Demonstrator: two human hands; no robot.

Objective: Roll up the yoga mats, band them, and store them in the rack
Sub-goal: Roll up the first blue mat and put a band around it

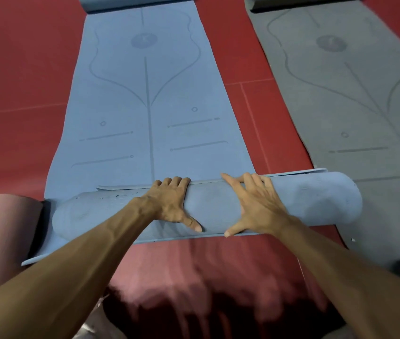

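Observation:
A blue yoga mat (145,94) lies lengthwise on the red floor, its near end wound into a thick roll (304,199) that runs crosswise in front of me. My left hand (169,204) grips the roll left of its middle, fingers curled over the far side and thumb on the near side. My right hand (255,204) rests on the roll just right of the middle, fingers spread and fairly straight across the top. The roll's right end overlaps the edge of a grey mat (353,106) lying flat on the right.
A pink rolled mat (3,228) lies at the left, touching the blue roll's left end. Red floor (22,69) shows between and beside the mats. The far ends of the blue mat (135,2) and the grey mat (304,2) curl up at the top edge.

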